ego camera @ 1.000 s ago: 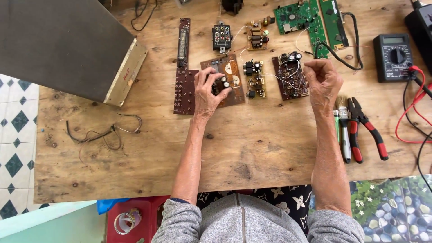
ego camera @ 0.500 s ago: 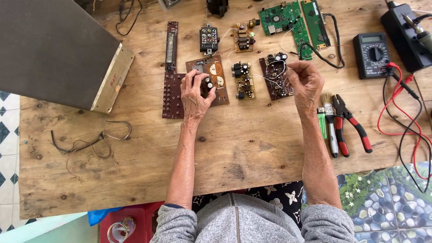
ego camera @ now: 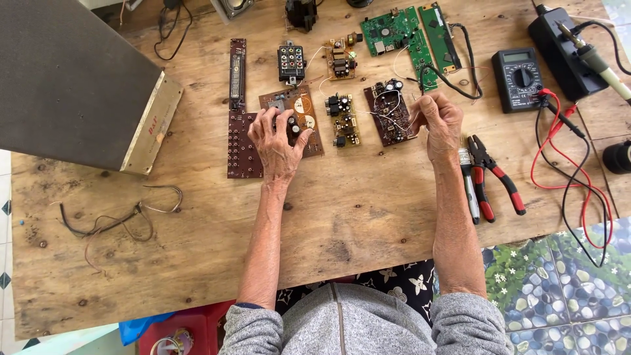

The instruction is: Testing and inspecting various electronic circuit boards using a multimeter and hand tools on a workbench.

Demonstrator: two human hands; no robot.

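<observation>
My left hand (ego camera: 276, 138) rests on a brown circuit board (ego camera: 309, 125) at the middle of the wooden table (ego camera: 342, 217), fingers spread over its dark round parts. My right hand (ego camera: 439, 121) sits beside another brown circuit board (ego camera: 389, 113) with white wires, its fingertips pinched at the board's right edge. Between the two lies a small board with black parts (ego camera: 343, 119). A long dark-red L-shaped board (ego camera: 238, 125) lies left of my left hand.
Green circuit boards (ego camera: 407, 33) lie at the back. A black multimeter (ego camera: 519, 79) with red and black leads, a soldering iron (ego camera: 595, 59), and red-handled pliers (ego camera: 496, 174) are at the right. A grey speaker box (ego camera: 72, 79) stands at left, loose wire (ego camera: 112, 220) near it.
The view has shifted, so everything sits a little lower and to the left in the frame. Both hands stay on their boards with only small finger movement.
</observation>
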